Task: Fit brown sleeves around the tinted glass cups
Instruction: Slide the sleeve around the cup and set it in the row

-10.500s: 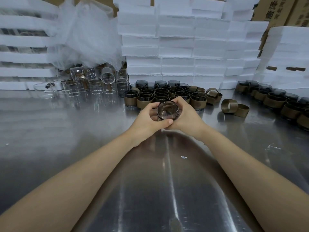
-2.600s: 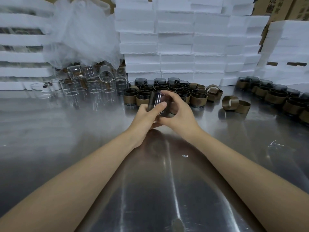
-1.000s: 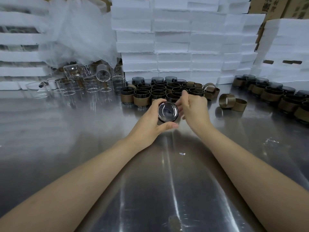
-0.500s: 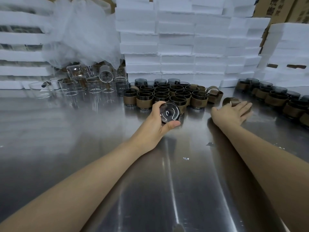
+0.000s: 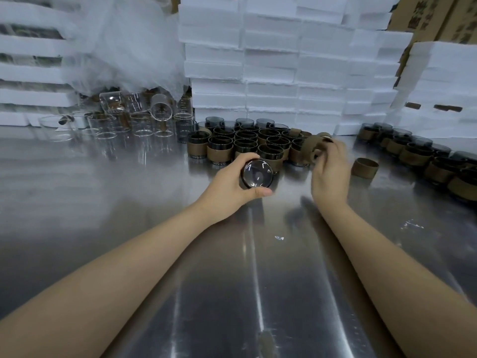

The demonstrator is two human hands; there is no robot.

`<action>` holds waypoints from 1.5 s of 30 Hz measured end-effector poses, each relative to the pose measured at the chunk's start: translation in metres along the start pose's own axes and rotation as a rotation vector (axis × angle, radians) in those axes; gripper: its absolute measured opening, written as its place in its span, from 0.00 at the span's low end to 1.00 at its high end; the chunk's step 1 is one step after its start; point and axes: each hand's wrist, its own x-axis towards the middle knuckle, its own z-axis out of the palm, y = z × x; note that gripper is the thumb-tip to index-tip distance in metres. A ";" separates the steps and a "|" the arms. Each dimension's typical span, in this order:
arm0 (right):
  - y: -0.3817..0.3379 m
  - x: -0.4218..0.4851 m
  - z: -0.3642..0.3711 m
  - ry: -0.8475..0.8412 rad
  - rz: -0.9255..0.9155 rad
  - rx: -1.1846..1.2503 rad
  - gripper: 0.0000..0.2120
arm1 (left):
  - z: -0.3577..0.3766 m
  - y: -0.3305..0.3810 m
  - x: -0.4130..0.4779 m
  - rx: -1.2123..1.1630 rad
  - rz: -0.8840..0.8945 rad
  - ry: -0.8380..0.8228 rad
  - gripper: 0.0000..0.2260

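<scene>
The left hand (image 5: pixel 229 186) is curled round a bare tinted glass cup (image 5: pixel 256 174), thumb underneath and fingers over the top. The cup is turned on its side, with its thick base facing the camera, and is held just above the steel table (image 5: pixel 232 280), near the middle. To its right, the right hand (image 5: pixel 331 174) is raised with its fingers closed on a brown sleeve (image 5: pixel 311 146). Motion blur hides whether the fingers pinch its wall or hook through the ring. Sleeve and cup are apart, with a gap of open table between them.

At the far left stand clear glasses (image 5: pixel 134 122), some tipped over. In the far middle, just behind the held cup, is a packed group of sleeved cups (image 5: pixel 232 144). A loose sleeve (image 5: pixel 365 168) lies on the table just right of the right hand. Further right, a row of sleeved cups (image 5: pixel 413 153) runs toward the near right. White foam boxes (image 5: pixel 271 60) are stacked along the back.

The step in hand looks like bringing a fresh sleeve to the cup; no fitting has begun. The next move likely calls for carrying the sleeve leftward, squaring its opening with one end of the cup and sliding it on evenly. The left hand's fingers would need to make room. A soft ring can buckle or go on crooked if pushed from one side.
</scene>
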 end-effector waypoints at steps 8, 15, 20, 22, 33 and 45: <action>-0.047 -0.008 0.001 -0.475 -0.307 0.405 0.12 | -0.002 0.002 0.001 -0.064 -0.015 0.020 0.36; -0.044 -0.003 -0.011 -0.339 -0.496 0.139 0.12 | -0.004 0.004 0.000 -0.090 -0.022 0.006 0.29; -0.059 -0.003 -0.012 -0.308 -0.626 0.231 0.15 | -0.002 0.005 0.000 -0.106 -0.014 -0.044 0.28; -0.061 -0.006 -0.011 -0.315 -0.601 0.253 0.17 | -0.001 0.005 0.000 -0.120 -0.001 -0.067 0.28; -0.067 -0.010 -0.013 -0.428 -0.162 0.283 0.13 | 0.000 0.004 -0.001 -0.109 -0.016 -0.115 0.36; -0.076 -0.014 -0.015 -0.472 -0.425 0.133 0.16 | -0.005 0.015 -0.003 -0.229 -0.167 -0.183 0.22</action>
